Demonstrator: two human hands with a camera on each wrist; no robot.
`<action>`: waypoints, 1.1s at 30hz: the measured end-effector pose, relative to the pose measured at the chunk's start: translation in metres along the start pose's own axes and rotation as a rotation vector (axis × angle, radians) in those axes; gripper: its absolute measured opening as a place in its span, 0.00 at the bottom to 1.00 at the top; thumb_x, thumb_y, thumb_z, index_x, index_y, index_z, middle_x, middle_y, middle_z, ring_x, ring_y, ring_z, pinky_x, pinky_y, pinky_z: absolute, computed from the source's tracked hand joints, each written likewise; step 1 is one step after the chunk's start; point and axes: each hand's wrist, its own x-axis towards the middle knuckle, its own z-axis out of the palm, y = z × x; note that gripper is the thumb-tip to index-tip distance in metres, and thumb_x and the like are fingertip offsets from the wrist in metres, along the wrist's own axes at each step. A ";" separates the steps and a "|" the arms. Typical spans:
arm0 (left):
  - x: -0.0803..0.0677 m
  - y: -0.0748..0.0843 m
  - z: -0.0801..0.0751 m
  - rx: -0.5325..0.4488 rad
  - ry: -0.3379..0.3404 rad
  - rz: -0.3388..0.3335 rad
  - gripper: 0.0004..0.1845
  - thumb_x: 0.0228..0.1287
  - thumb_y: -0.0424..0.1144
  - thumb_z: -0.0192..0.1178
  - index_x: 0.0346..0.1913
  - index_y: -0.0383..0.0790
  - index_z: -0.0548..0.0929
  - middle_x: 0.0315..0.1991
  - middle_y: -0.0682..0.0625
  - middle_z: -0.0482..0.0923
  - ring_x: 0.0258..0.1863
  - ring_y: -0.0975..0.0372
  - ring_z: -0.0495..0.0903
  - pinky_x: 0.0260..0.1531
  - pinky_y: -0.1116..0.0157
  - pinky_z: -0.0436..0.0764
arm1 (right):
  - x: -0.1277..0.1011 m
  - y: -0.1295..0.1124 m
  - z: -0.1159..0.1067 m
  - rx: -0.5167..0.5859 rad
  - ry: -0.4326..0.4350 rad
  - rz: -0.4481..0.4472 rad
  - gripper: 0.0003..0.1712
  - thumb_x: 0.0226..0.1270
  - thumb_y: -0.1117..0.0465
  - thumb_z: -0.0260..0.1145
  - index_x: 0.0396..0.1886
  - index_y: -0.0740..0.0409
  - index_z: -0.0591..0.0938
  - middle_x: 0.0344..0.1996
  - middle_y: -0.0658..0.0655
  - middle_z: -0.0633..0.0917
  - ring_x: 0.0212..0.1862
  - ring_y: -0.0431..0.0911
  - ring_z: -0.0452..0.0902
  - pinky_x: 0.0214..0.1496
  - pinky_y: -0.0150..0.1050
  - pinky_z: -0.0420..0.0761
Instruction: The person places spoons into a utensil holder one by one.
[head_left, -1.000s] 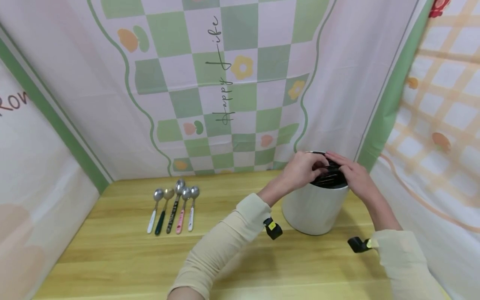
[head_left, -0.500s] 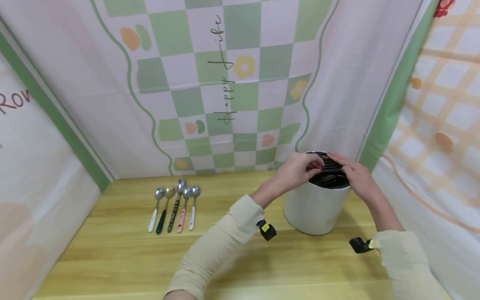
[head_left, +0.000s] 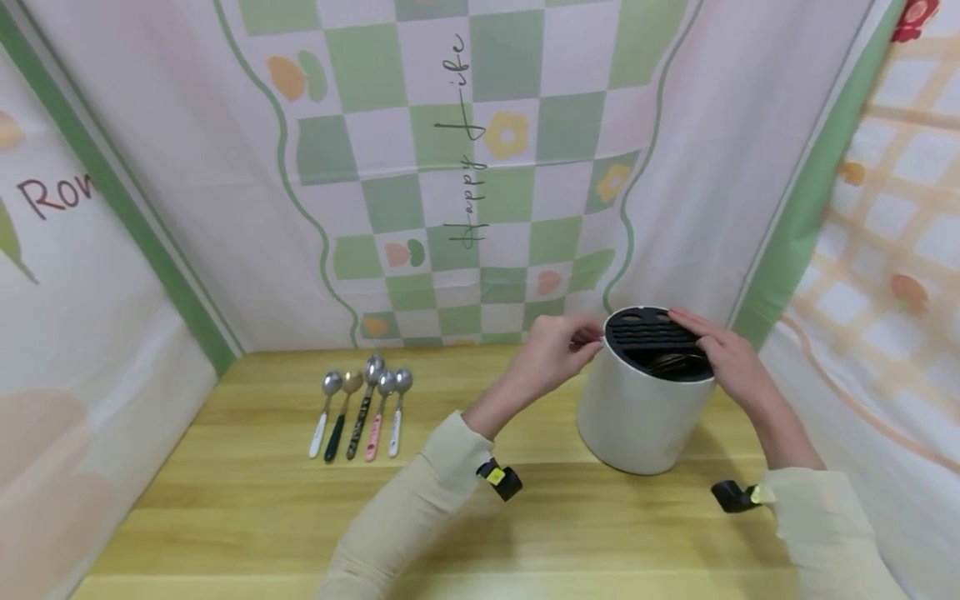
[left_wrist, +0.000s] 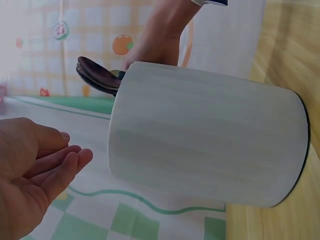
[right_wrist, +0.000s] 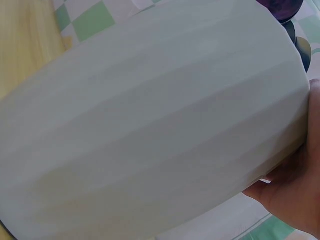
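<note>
A white cylindrical utensil holder stands upright on the table, topped by a black slotted insert. Dark spoon bowls poke past its rim in the left wrist view; metal glints in the front compartment in the head view. My right hand holds the holder's right rim, fingers stretched along the edge. Just left of the rim hovers my left hand, its fingers loosely bent. The left wrist view shows that hand with nothing in its fingers, apart from the holder.
Several spoons with white, dark green, black-patterned and pink handles lie side by side on the left of the wooden table, including a pink-handled spoon. A patterned curtain hangs behind, with cloth on both sides.
My left hand has drawn out of the holder's top and moved left past its rim, uncovering the black insert. The right hand stays on the rim. The head view has shifted slightly.
</note>
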 end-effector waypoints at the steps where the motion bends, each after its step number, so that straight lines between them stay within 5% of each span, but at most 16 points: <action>1: -0.004 -0.002 -0.002 -0.006 0.009 -0.014 0.05 0.68 0.34 0.63 0.43 0.36 0.86 0.40 0.49 0.89 0.38 0.67 0.87 0.38 0.84 0.78 | 0.000 0.000 0.000 -0.001 -0.001 -0.004 0.29 0.81 0.59 0.33 0.75 0.52 0.66 0.75 0.44 0.61 0.78 0.61 0.50 0.79 0.31 0.45; 15: -0.069 -0.036 -0.030 -0.019 0.079 -0.213 0.08 0.68 0.33 0.63 0.46 0.35 0.86 0.40 0.46 0.88 0.39 0.62 0.87 0.37 0.79 0.82 | -0.001 0.004 0.000 -0.022 0.004 -0.045 0.29 0.81 0.59 0.32 0.75 0.53 0.65 0.62 0.13 0.56 0.74 0.29 0.46 0.75 0.23 0.42; 33: -0.161 -0.103 -0.079 0.079 0.176 -0.472 0.08 0.67 0.33 0.64 0.46 0.34 0.85 0.39 0.44 0.87 0.39 0.57 0.87 0.40 0.65 0.87 | -0.001 0.003 0.002 -0.043 -0.013 -0.020 0.29 0.82 0.58 0.31 0.77 0.52 0.62 0.64 0.15 0.55 0.74 0.27 0.43 0.76 0.24 0.39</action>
